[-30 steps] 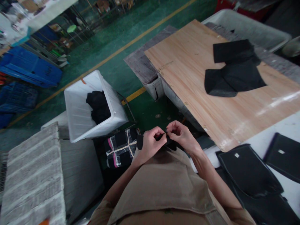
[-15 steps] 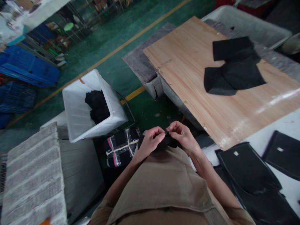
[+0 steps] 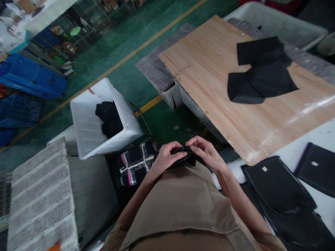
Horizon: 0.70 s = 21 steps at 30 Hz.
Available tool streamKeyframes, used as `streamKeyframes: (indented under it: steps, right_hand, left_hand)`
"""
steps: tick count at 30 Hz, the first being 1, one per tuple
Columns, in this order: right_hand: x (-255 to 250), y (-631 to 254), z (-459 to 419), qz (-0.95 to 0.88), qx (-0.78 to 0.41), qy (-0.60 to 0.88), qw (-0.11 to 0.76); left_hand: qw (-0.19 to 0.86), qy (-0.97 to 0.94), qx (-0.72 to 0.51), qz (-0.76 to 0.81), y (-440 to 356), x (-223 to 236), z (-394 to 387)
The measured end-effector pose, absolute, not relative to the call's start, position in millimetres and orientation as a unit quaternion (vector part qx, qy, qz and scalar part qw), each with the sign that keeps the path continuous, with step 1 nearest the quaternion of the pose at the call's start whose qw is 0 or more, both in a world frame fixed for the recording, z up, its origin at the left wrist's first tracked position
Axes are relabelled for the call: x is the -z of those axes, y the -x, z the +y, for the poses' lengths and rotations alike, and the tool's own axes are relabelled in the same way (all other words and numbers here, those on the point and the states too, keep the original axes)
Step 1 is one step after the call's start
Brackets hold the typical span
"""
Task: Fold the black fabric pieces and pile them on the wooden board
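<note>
In front of the brown apron [image 3: 180,202], my left hand [image 3: 167,157] is closed on a black fabric piece [image 3: 184,157], thumb lying along its upper edge. My right hand [image 3: 205,151] pinches the same piece at its edge, close to the left fingertips. Much of the black piece is hidden by the fingers, so its full shape cannot be made out. To the right, black padded fabric panels [image 3: 280,184] with small white labels lie on a white surface.
A wooden board [image 3: 199,66] bears dark fabric pieces [image 3: 264,76] at the right. Left of my hands stands a white bin [image 3: 86,129] with black cloth [image 3: 108,118] inside, and beside it a wrapped bundle [image 3: 137,165]. A grey-topped box [image 3: 42,195] occupies the lower left.
The left hand's thumb has shifted along the black fabric piece, and more of the piece shows between the hands. Both hands stay close together. The view has moved slightly.
</note>
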State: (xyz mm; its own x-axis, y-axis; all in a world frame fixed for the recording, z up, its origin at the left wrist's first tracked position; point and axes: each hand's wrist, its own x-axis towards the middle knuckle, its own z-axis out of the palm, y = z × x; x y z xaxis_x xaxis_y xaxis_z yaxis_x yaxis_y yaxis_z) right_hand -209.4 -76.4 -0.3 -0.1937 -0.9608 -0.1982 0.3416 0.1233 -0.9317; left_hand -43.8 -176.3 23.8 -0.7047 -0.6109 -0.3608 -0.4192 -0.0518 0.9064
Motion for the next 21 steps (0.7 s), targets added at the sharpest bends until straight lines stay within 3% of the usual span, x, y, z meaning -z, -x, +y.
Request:
streamKeyframes:
  steps: [6, 21]
  right_hand:
    - [6, 215, -71, 0.502, 0.555, 0.4, 0.529]
    - [2, 197, -77, 0.551, 0.584, 0.36, 0.475]
  left_hand:
    - [0.094, -0.364, 0.614, -0.694, 43, -24, -178]
    - [0.088, -0.348, 0.601, -0.714, 44, -27, -180]
